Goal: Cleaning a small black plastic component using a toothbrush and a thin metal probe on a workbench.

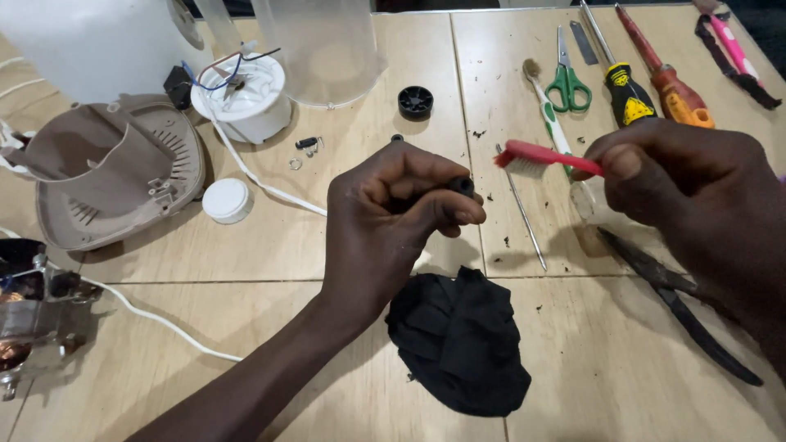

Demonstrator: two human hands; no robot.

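My left hand [393, 213] is closed around a small black cylindrical part [461, 186], whose end pokes out between thumb and fingers. My right hand [696, 184] grips a red toothbrush [536, 155] by its handle, the white bristles facing down and hovering just right of the black part, not touching it. Both hands are above a tiled beige surface [246, 327]. A crumpled black cloth [463, 340] lies just below my left hand.
A thin metal rod [524, 217], dark pliers [679, 299], green scissors [566, 78], screwdrivers [647, 74] and a second toothbrush [544, 106] lie to the right. At left sit a beige appliance housing [106, 176], a white motor part [241, 94], a white cap [227, 200], a white cord [164, 323] and a black knob [415, 101].
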